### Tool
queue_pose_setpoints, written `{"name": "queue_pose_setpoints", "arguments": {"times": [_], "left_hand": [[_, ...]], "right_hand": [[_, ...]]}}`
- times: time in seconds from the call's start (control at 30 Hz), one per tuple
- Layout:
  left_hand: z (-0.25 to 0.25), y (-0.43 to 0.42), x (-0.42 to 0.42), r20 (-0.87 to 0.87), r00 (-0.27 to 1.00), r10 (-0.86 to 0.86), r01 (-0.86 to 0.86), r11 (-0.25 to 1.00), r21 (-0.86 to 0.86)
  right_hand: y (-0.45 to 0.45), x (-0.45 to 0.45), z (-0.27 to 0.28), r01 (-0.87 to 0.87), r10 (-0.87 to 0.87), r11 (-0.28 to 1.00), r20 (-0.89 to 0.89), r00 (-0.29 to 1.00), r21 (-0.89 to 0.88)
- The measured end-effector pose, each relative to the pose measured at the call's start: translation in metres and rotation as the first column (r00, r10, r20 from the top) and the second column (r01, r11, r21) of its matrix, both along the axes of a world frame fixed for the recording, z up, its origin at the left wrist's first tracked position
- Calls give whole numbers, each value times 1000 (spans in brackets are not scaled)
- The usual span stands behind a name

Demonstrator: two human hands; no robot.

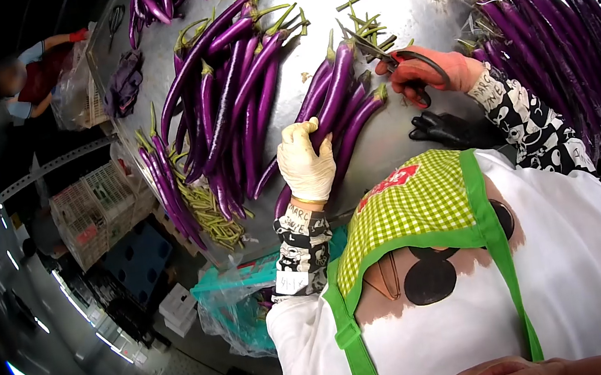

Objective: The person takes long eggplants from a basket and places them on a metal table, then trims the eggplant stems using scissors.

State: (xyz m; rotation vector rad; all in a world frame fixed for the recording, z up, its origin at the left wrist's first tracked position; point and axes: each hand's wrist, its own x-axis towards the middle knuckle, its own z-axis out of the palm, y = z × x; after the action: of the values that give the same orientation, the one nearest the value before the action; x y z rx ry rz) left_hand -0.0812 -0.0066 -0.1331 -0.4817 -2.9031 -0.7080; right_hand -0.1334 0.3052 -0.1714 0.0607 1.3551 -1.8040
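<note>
My left hand (307, 165), in a white glove, curls its fingers round a long purple eggplant (335, 98) in a small group on the metal table. In a reddish-orange glove, my right hand (456, 70) grips black-handled scissors (372, 49). The blades lie close to the stem end of that eggplant, but whether they touch it I cannot tell. Several cut green stems (369, 25) lie just beyond the blades. To the left of my left hand is a bigger pile of eggplants (233, 109) with stems on.
Bagged eggplants (562, 39) fill the right side. A black glove (445, 130) lies below my right hand. Cut stems (217, 217) are heaped near the front left edge. Plastic crates (94, 207) stand left of the table; another person (28, 79) is at far left.
</note>
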Motion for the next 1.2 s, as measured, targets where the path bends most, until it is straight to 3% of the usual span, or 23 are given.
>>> {"name": "queue_pose_setpoints", "arguments": {"times": [0.2, 0.27, 0.33, 0.4, 0.5, 0.7, 0.87, 0.93, 1.03, 1.2], "left_hand": [[10, -12, -14, 71, 990, -120, 119, 993, 22], [26, -17, -45, -112, 973, -201, 193, 978, -74], [29, -26, -75, -150, 989, -19, -16, 974, -227], [13, -42, -102, -200, 980, 3, -75, 934, -350], [-6, -51, -123, -177, 984, 21, -125, 788, -603], [-14, -49, -120, -234, 972, 6, -125, 858, -498], [18, -49, -93, -177, 976, -125, 53, 930, -364], [28, -39, -86, -27, 997, -67, 49, 902, -430], [37, -25, -80, 33, 997, -64, 72, 901, -428], [39, -18, -83, 79, 995, -61, 88, 911, -403]], "right_hand": [[12, 2, 18, -78, 113, 964, -126, 986, 252], [15, -2, 9, -133, 221, 931, -234, 947, 340], [18, -3, -1, -132, 284, 911, -364, 887, 390], [20, -2, -15, -84, 294, 916, -513, 806, 393], [18, 1, -28, -7, 263, 883, -482, 836, 470], [12, 5, 18, 19, 81, 910, -222, 972, 415], [14, 4, 27, -84, 165, 958, -284, 945, 275], [9, 2, 23, -88, 141, 982, -340, 930, 165], [2, -6, 45, -137, 204, 960, -280, 938, 242], [3, -3, 22, -97, 261, 939, -499, 826, 331]]}}
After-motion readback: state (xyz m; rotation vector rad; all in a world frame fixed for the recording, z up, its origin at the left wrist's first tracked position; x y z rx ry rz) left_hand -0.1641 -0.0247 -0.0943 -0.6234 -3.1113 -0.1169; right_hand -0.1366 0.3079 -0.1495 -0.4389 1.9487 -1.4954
